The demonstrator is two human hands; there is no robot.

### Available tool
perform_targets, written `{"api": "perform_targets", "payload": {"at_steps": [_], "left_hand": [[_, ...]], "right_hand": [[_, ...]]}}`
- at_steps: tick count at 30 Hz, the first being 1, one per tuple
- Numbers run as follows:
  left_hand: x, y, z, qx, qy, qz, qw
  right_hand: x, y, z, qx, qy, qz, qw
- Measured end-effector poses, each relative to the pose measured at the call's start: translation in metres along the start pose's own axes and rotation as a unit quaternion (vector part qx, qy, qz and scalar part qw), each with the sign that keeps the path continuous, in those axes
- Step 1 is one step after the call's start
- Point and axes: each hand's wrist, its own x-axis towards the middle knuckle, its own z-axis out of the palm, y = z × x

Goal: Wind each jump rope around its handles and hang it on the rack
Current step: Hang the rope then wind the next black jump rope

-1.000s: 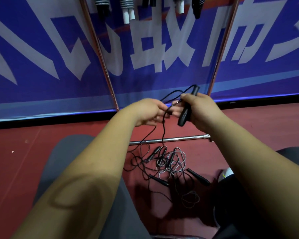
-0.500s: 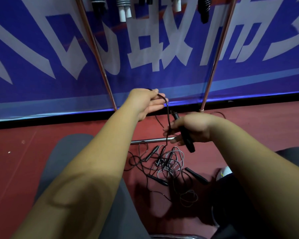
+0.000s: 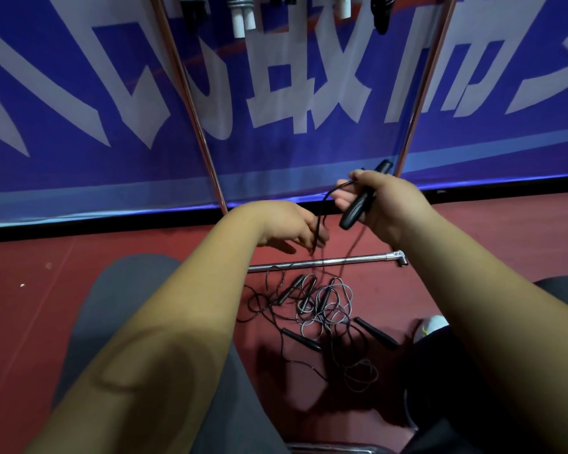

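- Raised the right hand (image 3: pixel 384 204) since half a second ago, from just above the rack's base bar (image 3: pixel 325 262) up toward the right rack post (image 3: pixel 420 93). Dropped the left hand (image 3: pixel 292 229) from above the right hand to below and left of it.
- Grips in the right hand, fingers curled round it, the black handle (image 3: pixel 358 209) of one jump rope, tilted, upper end toward the post, lower end toward the left hand. Cannot tell whether one handle or both lie in that fist.
- Pinches in the left hand, by the look of the curled fingers, the thin black cord (image 3: pixel 322 204) arcing from the top of the right hand down across them.
- Judged mid-wind on this rope, with loose cord trailing from the hands over the base bar to the floor (image 3: pixel 79 273). Cannot make out how many turns already sit on the handle.
- Done so far: several wound ropes (image 3: pixel 240 14) hanging at the top edge of the view, between the rack posts.
- Left to do: finish winding and hang this one. Then the tangled pile (image 3: pixel 312 306) of cords and handles on the floor, just this side of the base bar, below both hands and well apart from them. At least a few ropes there, judging by the loose handles.
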Motion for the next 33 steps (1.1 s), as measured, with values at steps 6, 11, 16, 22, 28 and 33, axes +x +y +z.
{"api": "perform_targets", "payload": {"at_steps": [6,11,16,22,28,33], "left_hand": [[0.004,0.002,-0.003,-0.075,0.087,0.079,0.99],[0.007,0.017,-0.009,-0.296,0.17,0.118,0.932],[0.009,0.014,-0.019,-0.432,0.216,0.117,0.868],[0.014,0.015,-0.018,-0.401,0.201,0.082,0.89],[0.013,-0.006,0.008,-0.02,-0.071,-0.012,0.997],[0.005,-0.01,0.006,0.025,-0.076,-0.028,0.996]], "right_hand": [[0.01,0.004,-0.009,0.061,0.034,0.019,0.997],[0.004,0.016,-0.013,-0.297,-0.051,0.078,0.95],[-0.003,0.029,-0.01,-0.336,-0.12,0.082,0.931],[-0.009,0.016,-0.006,-0.304,-0.091,0.057,0.946],[0.001,0.01,-0.007,-0.122,0.001,-0.001,0.993],[0.017,0.0,-0.024,-0.022,0.104,-0.003,0.994]]}}
